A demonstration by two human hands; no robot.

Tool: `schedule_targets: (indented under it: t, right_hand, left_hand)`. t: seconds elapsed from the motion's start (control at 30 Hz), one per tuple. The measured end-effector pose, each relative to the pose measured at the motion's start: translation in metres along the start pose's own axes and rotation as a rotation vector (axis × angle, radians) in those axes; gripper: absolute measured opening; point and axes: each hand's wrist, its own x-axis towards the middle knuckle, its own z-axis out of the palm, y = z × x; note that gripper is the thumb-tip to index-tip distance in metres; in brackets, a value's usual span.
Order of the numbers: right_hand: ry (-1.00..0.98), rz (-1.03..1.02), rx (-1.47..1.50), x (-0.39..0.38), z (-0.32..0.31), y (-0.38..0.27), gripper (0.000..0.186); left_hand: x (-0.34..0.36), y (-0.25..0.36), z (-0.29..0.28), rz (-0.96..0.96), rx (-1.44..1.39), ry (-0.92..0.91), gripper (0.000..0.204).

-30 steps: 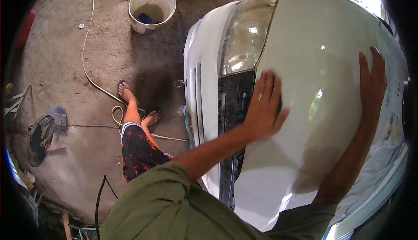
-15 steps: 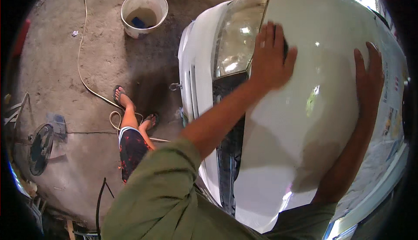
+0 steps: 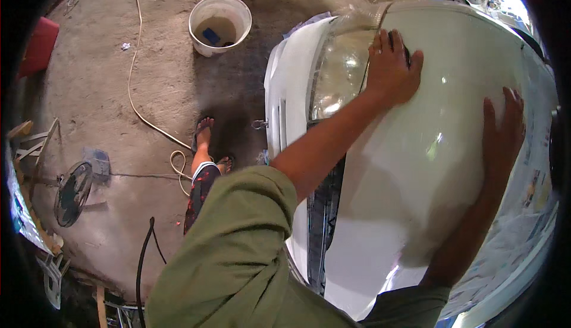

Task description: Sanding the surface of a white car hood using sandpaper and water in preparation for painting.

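A white car hood fills the right half, its surface wet-looking and glossy. My left hand lies on it beside the clear headlight, at the seam. Under its fingers is a dark, flat pad, mostly hidden by the hand, so its exact kind cannot be made out. My right hand rests on the hood's far right side with its fingers apart and nothing visible in it. Printed paper sheets cover the area just right of that hand.
A white bucket with murky water and a blue piece stands on the concrete floor at upper left. A pale hose or cord runs along the floor. A fan lies at left, near a red container. One leg in sandals shows below the bucket.
The view has shifted, moving the scene right and down. My left hand has slid farther along the hood's edge with the pad. My right hand stays at about the same spot.
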Motion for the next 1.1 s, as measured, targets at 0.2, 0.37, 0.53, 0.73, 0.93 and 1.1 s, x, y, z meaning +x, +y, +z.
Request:
schedule_targets:
  t: [0.2,0.37,0.53,0.73,0.93,1.1]
  right_hand:
    - [-0.092,0.031,0.030,-0.010,-0.003,-0.002,0.051]
    - [-0.061,0.031,0.087,-0.002,-0.005,-0.005,0.053]
    - [-0.113,0.083,0.039,-0.002,-0.008,-0.005,0.052]
    - [-0.130,0.122,0.073,0.000,-0.017,-0.006,0.052]
    - [-0.124,0.128,0.126,0.005,-0.021,-0.014,0.050]
    - [-0.147,0.159,0.148,0.006,-0.024,-0.014,0.049]
  left_hand:
    - [-0.157,0.026,-0.024,0.025,0.001,-0.246,0.083]
    - [0.014,0.001,0.005,0.095,0.020,-0.041,0.067]
    - [-0.015,0.015,0.004,0.019,-0.015,-0.174,0.071]
    - [-0.056,0.031,-0.013,0.109,0.031,-0.253,0.078]
    - [0.043,-0.025,0.016,0.075,0.047,-0.241,0.066]
    - [-0.164,0.034,-0.020,0.295,0.017,-0.335,0.088]
